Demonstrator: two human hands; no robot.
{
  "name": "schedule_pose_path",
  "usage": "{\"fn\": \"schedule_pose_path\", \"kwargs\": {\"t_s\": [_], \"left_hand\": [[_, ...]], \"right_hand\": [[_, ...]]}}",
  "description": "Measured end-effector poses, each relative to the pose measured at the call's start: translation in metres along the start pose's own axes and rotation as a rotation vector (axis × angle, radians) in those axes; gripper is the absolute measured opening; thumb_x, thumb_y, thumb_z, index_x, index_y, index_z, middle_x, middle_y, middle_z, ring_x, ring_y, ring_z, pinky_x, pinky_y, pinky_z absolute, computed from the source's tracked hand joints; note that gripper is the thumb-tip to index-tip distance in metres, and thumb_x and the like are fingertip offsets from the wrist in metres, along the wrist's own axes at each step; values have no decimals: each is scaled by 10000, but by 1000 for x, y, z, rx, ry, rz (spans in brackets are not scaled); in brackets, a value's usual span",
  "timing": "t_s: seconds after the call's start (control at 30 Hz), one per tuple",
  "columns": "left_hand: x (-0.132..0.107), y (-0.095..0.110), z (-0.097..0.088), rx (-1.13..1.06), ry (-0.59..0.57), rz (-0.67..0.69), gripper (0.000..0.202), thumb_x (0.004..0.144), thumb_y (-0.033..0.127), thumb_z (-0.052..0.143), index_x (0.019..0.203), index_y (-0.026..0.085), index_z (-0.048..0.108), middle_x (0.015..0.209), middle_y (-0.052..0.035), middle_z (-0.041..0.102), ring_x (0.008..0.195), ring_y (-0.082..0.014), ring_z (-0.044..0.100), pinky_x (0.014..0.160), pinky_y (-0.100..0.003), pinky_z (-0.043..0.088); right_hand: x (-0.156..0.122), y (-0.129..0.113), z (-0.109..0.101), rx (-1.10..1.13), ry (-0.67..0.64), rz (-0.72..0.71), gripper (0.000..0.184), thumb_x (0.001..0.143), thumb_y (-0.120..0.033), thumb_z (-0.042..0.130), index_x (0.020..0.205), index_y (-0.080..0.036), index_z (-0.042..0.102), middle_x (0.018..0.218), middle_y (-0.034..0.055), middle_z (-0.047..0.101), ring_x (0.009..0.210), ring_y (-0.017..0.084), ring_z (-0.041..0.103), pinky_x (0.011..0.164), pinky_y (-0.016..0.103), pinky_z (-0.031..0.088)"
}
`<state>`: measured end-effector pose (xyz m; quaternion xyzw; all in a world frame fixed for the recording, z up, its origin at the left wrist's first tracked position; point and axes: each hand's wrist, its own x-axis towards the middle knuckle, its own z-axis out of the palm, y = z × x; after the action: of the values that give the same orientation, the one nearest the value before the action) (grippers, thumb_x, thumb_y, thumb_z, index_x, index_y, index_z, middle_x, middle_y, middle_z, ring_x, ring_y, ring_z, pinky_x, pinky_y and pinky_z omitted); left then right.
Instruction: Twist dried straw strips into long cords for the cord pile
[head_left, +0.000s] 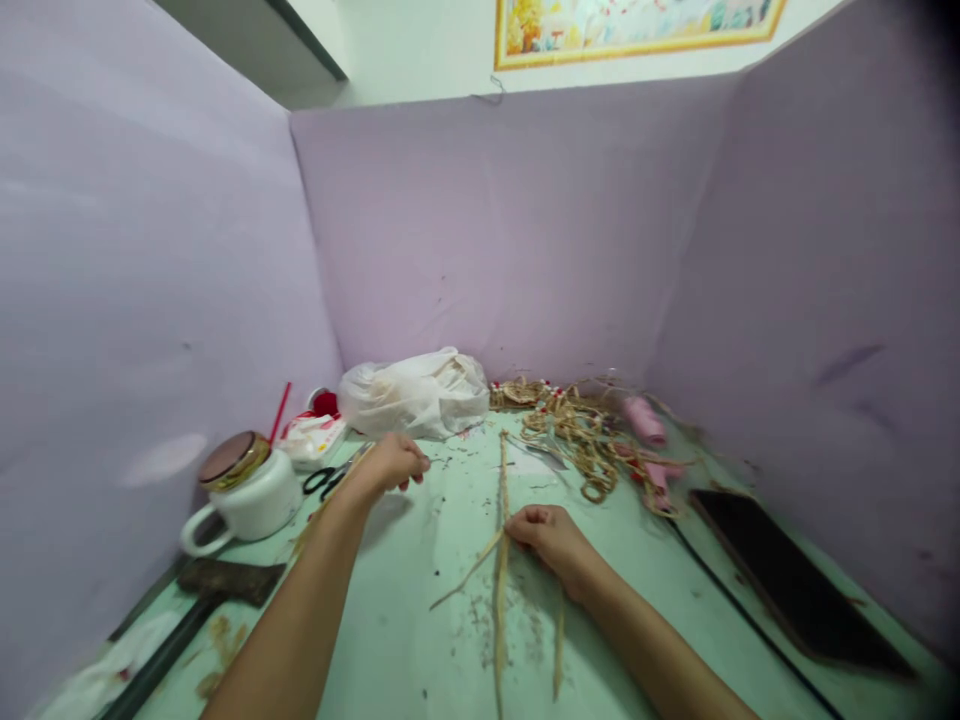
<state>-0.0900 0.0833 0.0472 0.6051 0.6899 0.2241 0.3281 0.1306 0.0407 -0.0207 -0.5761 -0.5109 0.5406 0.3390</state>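
While the right hand (553,543) pinches braided cord (504,480), left hand (391,464) near scissors (324,482).

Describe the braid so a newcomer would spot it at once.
On the green table, find the right hand near the middle. It holds the braid: straight, with loose strands at the near end, unlike the tangled cord beyond to the right.

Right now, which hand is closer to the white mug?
Left. The left hand is to the right of the white mug, not touching it; the right hand is farther right, fingers at the straw braid.
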Motion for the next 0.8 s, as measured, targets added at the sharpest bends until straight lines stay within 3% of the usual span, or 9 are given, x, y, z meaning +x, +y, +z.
{"fn": "schedule_pose_path", "kwargs": {"t_s": [0.1, 0.17, 0.33, 0.47, 0.67, 0.8], "left_hand": [[7, -22, -29, 92, 365, -38, 135, 600, 199, 539, 657, 114, 628, 540, -32, 573, 483, -111, 490, 463, -202, 321], [12, -37, -37, 185, 467, -34, 136, 587, 172, 541, 661, 119, 643, 591, -52, 601, 589, -147, 542, 517, -212, 345], [28, -65, -21, 370, 446, -105, 176, 591, 119, 512, 690, 138, 656, 745, -105, 651, 751, -206, 588, 621, -242, 389], [36, -71, -6, 492, 491, -235, 213, 641, 174, 492, 771, 158, 660, 854, -151, 650, 839, -281, 593, 672, -319, 417], [34, -57, -14, 420, 459, -275, 203, 628, 199, 497, 754, 188, 656, 914, -133, 648, 899, -300, 579, 677, -338, 418], [24, -33, -23, 368, 421, -225, 150, 563, 193, 525, 666, 166, 631, 778, -114, 647, 782, -273, 588, 602, -311, 404]], "right_hand": [[1, 1, 0, 27, -50, 35, 122, 631, -195, 518, 528, -143, 480, 400, -63, 374, 332, 30, 224, 366, 203, 113], [1, 0, 0, 55, -87, 50, 125, 643, -207, 508, 539, -146, 476, 413, -59, 392, 324, 28, 219, 357, 201, 109], [0, 0, -1, 60, -92, 57, 121, 645, -219, 522, 559, -142, 484, 435, -56, 411, 332, 24, 240, 346, 183, 137], [1, 1, -2, 70, -102, 44, 122, 636, -226, 542, 560, -143, 492, 428, -58, 410, 329, 25, 238, 340, 184, 149], [2, 1, -3, 98, -120, 46, 131, 640, -206, 546, 541, -141, 489, 422, -55, 421, 322, 21, 243, 338, 186, 140], [2, -1, -4, 108, -116, 58, 124, 632, -182, 546, 532, -145, 484, 406, -55, 426, 312, 23, 240, 334, 192, 135]]}}
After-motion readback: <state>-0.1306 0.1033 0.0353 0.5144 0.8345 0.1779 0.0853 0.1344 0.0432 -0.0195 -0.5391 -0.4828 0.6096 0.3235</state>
